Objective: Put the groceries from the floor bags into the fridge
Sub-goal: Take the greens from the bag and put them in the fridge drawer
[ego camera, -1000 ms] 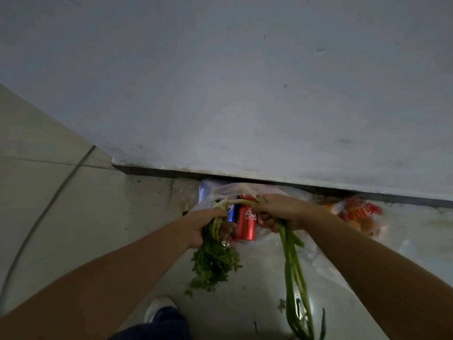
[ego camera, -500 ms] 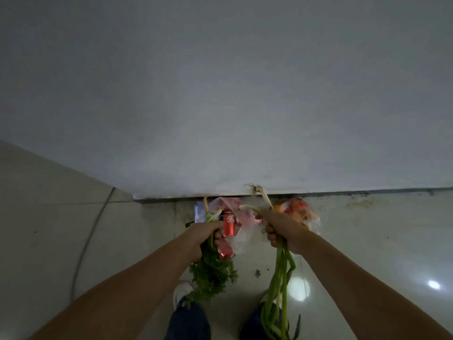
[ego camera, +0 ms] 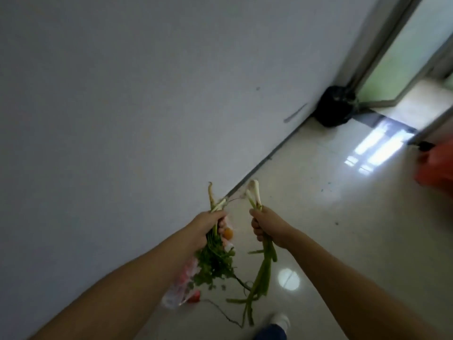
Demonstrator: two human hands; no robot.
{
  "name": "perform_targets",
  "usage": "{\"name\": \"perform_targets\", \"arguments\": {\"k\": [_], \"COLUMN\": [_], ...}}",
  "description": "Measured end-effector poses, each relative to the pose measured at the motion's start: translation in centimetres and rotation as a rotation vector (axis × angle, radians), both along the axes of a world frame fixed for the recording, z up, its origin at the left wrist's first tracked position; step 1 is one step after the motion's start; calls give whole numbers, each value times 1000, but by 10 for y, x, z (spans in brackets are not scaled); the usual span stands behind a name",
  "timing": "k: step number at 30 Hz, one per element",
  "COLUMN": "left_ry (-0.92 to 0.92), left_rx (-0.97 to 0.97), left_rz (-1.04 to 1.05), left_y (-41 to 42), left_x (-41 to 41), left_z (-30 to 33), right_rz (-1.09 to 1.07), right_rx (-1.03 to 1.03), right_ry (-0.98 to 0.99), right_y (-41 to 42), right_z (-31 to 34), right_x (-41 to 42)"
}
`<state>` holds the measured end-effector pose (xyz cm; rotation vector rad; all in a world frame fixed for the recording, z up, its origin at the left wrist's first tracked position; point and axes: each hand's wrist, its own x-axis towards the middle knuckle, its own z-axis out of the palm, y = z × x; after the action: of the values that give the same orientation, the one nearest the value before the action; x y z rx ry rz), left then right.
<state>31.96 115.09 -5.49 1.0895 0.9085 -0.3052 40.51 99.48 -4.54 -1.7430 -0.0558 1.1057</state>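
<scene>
My left hand [ego camera: 208, 227] grips a leafy green herb bunch [ego camera: 215, 263] near its roots, leaves hanging down. My right hand [ego camera: 267, 227] grips a bunch of green onions [ego camera: 263, 271] just below the white bulbs, the long stalks dangling toward the floor. Both bunches are held up in front of me, roots upward. Under my left forearm a clear plastic grocery bag [ego camera: 181, 288] with red and orange items lies on the floor by the wall. The fridge is not in view.
A grey wall fills the left side. A black bin bag [ego camera: 334, 106] stands in the far corner by a glass door [ego camera: 402, 52]. An orange-red bag [ego camera: 436, 168] is at the right edge. My white shoe [ego camera: 279, 321] is on the glossy tiled floor [ego camera: 343, 217].
I have lifted both bunches away from the floor bags and turned right; the cans and bags have dropped out of the middle of view, and the corner with the door has come into sight.
</scene>
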Motion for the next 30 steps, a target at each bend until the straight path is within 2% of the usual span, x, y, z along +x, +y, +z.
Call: {"name": "perform_targets", "arguments": {"k": [7, 18, 24, 30], "left_ry": [-132, -279, -388, -490], "left_rx": [46, 40, 14, -41], "left_rz": [-425, -890, -1088, -1221], "left_y": [-183, -581, -732, -854], "left_x": [97, 173, 209, 284], "left_z": [61, 117, 147, 158], "right_rz": [-390, -856, -1069, -1095], "right_rx": [-6, -89, -132, -203], "right_ry": [-134, -297, -389, -489], "right_y": [-212, -616, -754, -855], "right_z": [67, 133, 160, 186], "right_x": [23, 0, 1, 63]}}
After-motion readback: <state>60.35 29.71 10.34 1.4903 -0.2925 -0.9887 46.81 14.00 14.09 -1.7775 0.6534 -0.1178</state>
